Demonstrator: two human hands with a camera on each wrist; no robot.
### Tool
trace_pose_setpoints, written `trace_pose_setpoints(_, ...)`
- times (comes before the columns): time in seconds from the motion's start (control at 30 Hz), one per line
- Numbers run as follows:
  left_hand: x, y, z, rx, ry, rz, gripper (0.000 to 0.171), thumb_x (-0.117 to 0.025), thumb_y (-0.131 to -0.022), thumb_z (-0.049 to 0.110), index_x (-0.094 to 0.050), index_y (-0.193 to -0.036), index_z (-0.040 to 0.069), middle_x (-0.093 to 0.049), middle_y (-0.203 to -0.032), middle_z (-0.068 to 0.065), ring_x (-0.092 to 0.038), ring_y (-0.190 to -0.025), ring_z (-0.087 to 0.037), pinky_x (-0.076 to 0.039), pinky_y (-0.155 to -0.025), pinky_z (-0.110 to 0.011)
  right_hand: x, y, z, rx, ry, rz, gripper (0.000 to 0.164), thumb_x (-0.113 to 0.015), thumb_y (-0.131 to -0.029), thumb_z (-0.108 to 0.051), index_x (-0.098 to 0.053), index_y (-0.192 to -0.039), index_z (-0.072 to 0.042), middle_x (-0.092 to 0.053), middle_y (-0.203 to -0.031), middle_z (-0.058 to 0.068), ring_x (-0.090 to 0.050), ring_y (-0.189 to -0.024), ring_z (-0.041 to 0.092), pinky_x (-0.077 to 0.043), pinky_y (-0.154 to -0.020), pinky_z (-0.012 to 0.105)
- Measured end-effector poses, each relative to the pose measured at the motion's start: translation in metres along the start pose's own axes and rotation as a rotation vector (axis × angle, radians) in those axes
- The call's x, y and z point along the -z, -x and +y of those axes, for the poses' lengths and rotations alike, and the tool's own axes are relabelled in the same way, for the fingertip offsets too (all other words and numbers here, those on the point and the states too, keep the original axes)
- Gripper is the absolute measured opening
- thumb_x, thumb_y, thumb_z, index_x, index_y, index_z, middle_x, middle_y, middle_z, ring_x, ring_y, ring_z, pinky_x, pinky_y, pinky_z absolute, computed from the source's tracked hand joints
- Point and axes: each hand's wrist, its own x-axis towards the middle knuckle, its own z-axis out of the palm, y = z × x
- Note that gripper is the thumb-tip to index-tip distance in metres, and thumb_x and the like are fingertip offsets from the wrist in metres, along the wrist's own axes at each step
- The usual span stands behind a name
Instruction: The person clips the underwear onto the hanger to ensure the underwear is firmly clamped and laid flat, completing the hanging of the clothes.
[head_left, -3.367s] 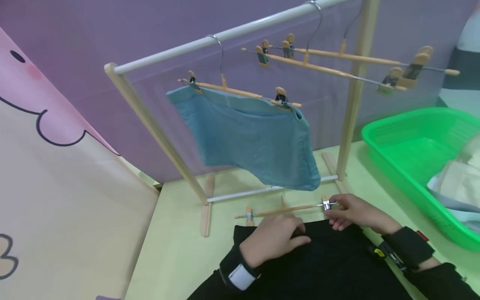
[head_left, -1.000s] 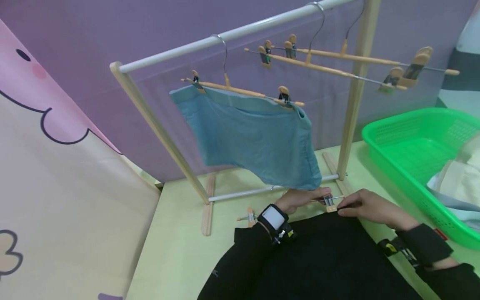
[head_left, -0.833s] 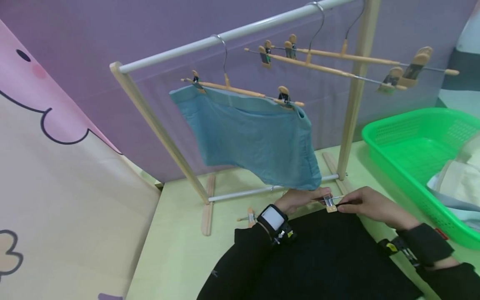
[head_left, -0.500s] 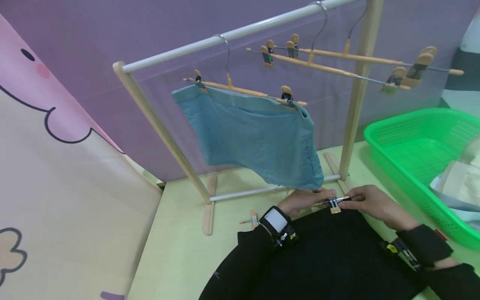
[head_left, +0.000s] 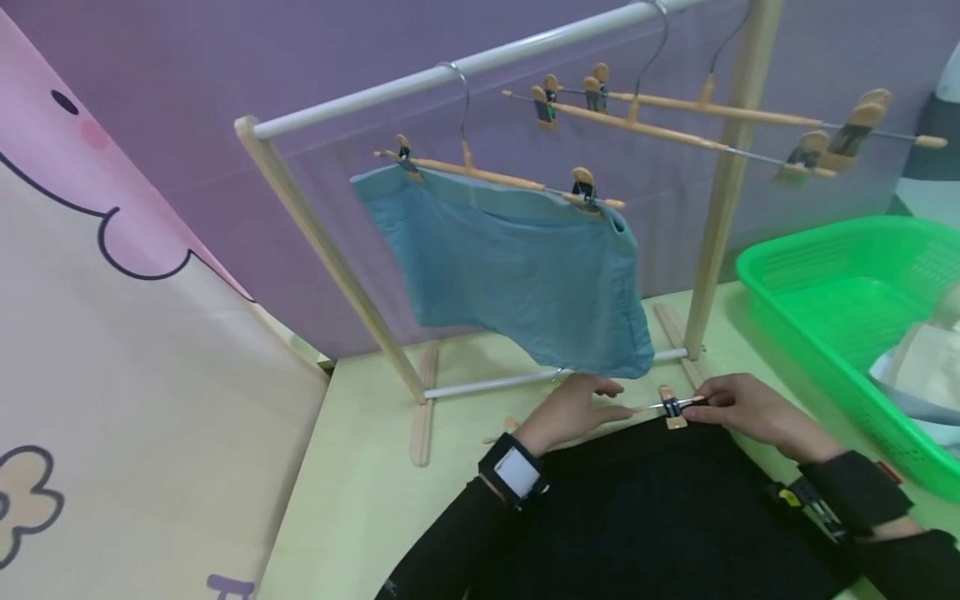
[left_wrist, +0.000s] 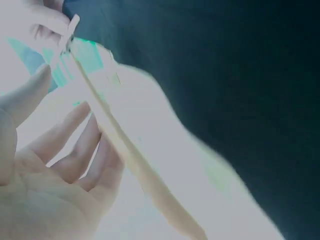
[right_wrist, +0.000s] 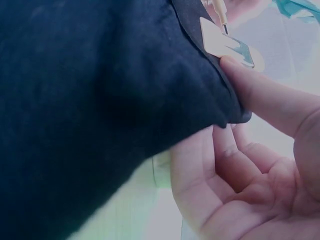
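Observation:
A black garment (head_left: 637,508) lies spread on the table, its far edge along a wooden clip hanger (left_wrist: 137,162). The hanger's right clip (head_left: 672,408) sits over that edge; in the right wrist view the clip's wooden pad lies on the black cloth near its corner. My right hand (head_left: 750,412) pinches this corner, thumb on top close beside the clip, fingers underneath. My left hand (head_left: 564,417) is over the hanger's middle, fingers loosely spread and not gripping; in the left wrist view they extend behind the bar. The left clip (head_left: 511,424) is mostly hidden by the left wrist.
Behind stands a drying rack with a white rail (head_left: 525,54). Light blue shorts (head_left: 517,267) hang from it, beside two bare clip hangers (head_left: 675,146). A green basket (head_left: 825,342) with pale cloth stands at the right. A printed panel (head_left: 135,400) borders the left.
My left hand has let go of the right clip and drawn back left along the hanger. The clip has come over the garment's edge. The right hand keeps pinching the corner.

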Motion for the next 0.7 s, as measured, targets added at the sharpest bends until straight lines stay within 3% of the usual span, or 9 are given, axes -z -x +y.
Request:
trace_pose_setpoints(0.13,0.015,0.025,-0.015,-0.066,-0.132,0.105,0.041,-0.069,-0.094,0.034,-0.066,-0.128,0.011,-0.064,-0.129,-0.003,-0.055,-0.124,-0.018,-0.041,-0.107,-0.029,-0.001,-0.001,0.001,0.01,0.023,0.016,0.029,-0.067,-0.096,-0.03,-0.066,-0.104,-0.003,-0.068,-0.093,0.004,-0.062,-0.085,0.018,-0.049,-0.071,0.033)
trace_pose_setpoints(0.23,0.024,0.044,-0.025,-0.023,-0.143,0.145,0.045,-0.07,-0.093,0.035,-0.063,-0.131,0.01,-0.06,-0.132,-0.006,-0.052,-0.125,-0.022,-0.041,-0.108,-0.034,-0.002,-0.001,0.002,0.014,0.032,0.023,0.028,-0.066,-0.096,-0.029,-0.066,-0.104,-0.003,-0.069,-0.094,0.005,-0.063,-0.086,0.018,-0.049,-0.071,0.034)
trace_pose_setpoints(0.5,0.038,0.086,-0.051,0.172,-0.013,0.096,0.069,-0.074,-0.089,0.039,-0.047,-0.145,0.009,-0.042,-0.151,-0.013,-0.04,-0.138,-0.032,-0.043,-0.106,-0.046,-0.002,0.0,0.001,0.02,0.071,0.049,0.026,-0.068,-0.095,-0.03,-0.065,-0.099,-0.004,-0.069,-0.093,0.005,-0.063,-0.085,0.019,-0.048,-0.069,0.033)
trace_pose_setpoints(0.7,0.046,0.11,-0.065,0.258,-0.06,0.055,0.078,-0.084,-0.08,0.038,-0.05,-0.141,0.004,-0.052,-0.133,-0.017,-0.05,-0.121,-0.033,-0.047,-0.099,-0.047,-0.003,-0.002,0.0,0.009,0.105,0.062,0.026,-0.069,-0.094,-0.03,-0.066,-0.096,-0.004,-0.07,-0.086,0.002,-0.058,-0.075,0.017,-0.043,-0.062,0.03)
